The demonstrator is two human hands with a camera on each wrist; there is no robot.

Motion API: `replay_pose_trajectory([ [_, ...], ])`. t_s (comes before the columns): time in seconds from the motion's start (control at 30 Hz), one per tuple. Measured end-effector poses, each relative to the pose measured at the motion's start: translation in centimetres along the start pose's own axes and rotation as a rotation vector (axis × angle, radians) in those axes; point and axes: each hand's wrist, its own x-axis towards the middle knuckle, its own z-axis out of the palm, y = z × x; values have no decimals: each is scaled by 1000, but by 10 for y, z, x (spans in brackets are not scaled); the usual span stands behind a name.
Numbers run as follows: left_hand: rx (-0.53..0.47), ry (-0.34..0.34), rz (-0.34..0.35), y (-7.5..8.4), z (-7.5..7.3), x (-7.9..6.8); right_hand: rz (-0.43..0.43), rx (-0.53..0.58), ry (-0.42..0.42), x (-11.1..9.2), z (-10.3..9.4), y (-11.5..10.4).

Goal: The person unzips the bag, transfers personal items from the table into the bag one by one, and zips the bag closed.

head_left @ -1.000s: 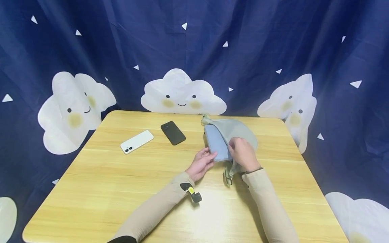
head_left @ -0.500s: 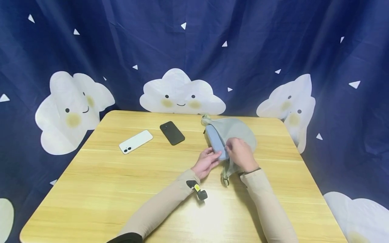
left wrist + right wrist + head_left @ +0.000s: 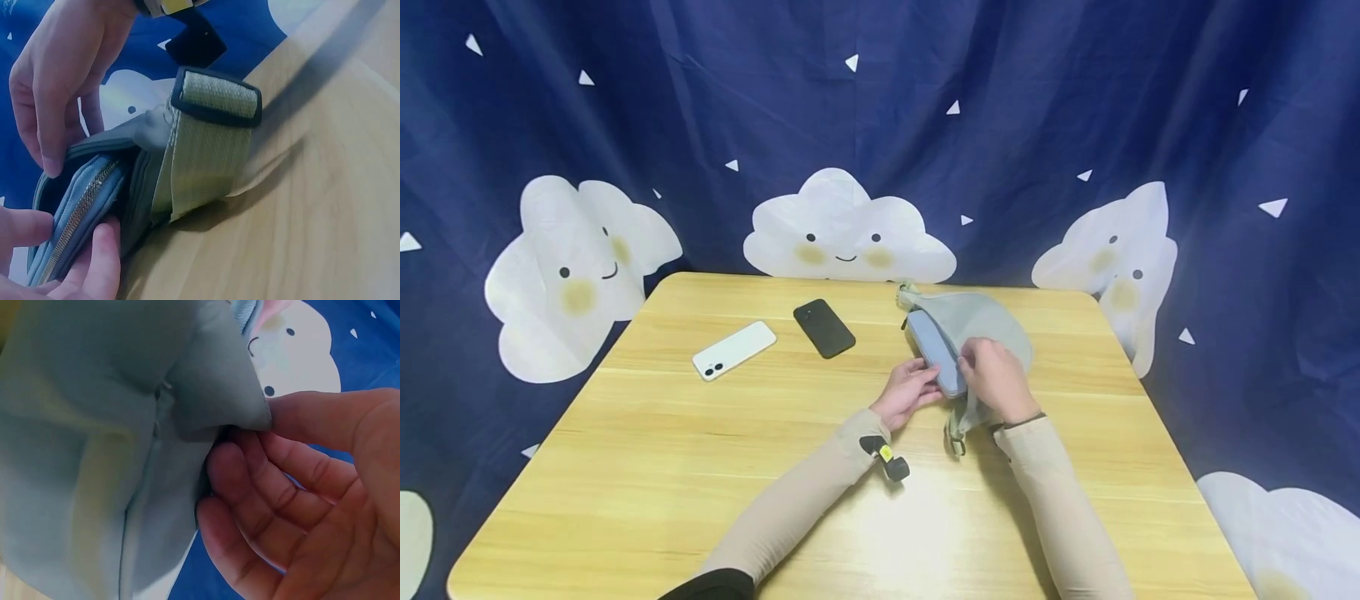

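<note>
A grey-green sling bag (image 3: 992, 317) lies toward the right back of the table, its mouth facing left. Partly inside that mouth sits a blue zippered pouch (image 3: 931, 343); its far side is hidden within the bag. My left hand (image 3: 906, 395) holds the pouch's near end, thumb on one face and fingers on the other, either side of its metal zipper (image 3: 81, 209) in the left wrist view. With my right hand (image 3: 997, 381) I pinch the edge of the bag's opening between thumb and fingers, as the right wrist view shows.
Left of the bag lie a black phone (image 3: 824, 328) and, farther left, a white phone (image 3: 734, 351), both on the wooden table (image 3: 647, 467). A webbing strap with a dark buckle (image 3: 215, 97) hangs from the bag's near end. Behind the table is a blue cloud-print curtain (image 3: 902, 125).
The pouch has gone rightward, deeper into the bag, and tilted so less of its broad face shows. My left hand moved right with it; my right hand stayed at the bag's edge.
</note>
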Motion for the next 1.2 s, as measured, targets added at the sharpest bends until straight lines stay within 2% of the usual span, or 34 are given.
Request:
replay_pose_trajectory([
  [0.43, 7, 15, 23, -3, 2, -1, 41, -107, 99, -2, 7, -8],
  [0.8, -21, 13, 3, -5, 6, -8, 59, -89, 84, 1, 7, -6],
  [1.0, -41, 11, 6, -4, 7, -11, 14, -61, 89, 0, 5, -8],
  [1.2, -59, 14, 15, -2, 11, -11, -64, 15, 70, 0, 4, -8],
])
